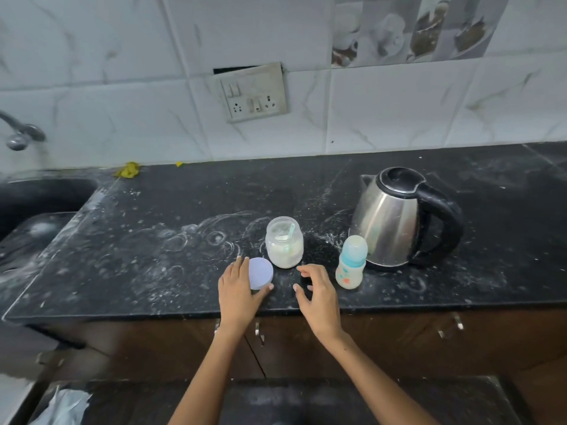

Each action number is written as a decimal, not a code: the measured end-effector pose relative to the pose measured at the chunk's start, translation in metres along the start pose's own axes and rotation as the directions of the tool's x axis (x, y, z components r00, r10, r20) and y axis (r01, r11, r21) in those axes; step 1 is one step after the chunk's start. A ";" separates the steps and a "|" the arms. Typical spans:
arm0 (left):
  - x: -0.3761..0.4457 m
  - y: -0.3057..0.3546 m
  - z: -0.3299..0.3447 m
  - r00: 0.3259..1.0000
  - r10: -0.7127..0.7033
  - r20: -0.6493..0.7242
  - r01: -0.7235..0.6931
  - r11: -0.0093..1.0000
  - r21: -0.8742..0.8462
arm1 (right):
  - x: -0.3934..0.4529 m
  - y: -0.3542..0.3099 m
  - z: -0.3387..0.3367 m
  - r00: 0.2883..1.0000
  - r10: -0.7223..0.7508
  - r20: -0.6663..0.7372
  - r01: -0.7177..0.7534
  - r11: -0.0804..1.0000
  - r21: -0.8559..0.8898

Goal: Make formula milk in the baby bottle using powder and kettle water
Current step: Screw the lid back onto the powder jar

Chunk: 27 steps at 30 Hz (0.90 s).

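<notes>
left hand (pixel 237 289): we hold the lilac lid (pixel 260 273) between thumb and fingers, low over the counter (pixel 153 240) near its front edge
right hand (pixel 317 297): we hover it just right of the lid, fingers curled and spread apart, gripping nothing
powder jar (pixel 284 242): open, upright, just behind both our hands; white powder and a scoop (pixel 291 230) inside
baby bottle (pixel 352 262): upright, cap on, right of the jar, touching or just in front of the kettle
kettle (pixel 395 217): steel, black handle, lid closed, toward the counter's right side
counter: black, dusted with white powder marks
</notes>
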<state>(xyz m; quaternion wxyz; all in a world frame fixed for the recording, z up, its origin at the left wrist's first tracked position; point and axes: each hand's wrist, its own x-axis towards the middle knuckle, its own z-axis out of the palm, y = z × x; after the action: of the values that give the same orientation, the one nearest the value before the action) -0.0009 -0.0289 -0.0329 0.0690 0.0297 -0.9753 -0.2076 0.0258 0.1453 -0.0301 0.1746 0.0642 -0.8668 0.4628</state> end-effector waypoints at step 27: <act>0.054 0.036 -0.020 1.000 0.006 -0.021 -0.017 0.816 -0.577 | 0.105 -0.039 -0.029 0.908 0.379 0.178 -0.419 0.840 0.345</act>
<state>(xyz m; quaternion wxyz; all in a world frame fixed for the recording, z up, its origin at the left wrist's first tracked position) -0.0523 -0.0088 0.0067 0.0849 0.0036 -0.8660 -0.4927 -0.0545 0.1527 0.0527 0.0143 -0.0620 -0.7640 0.6421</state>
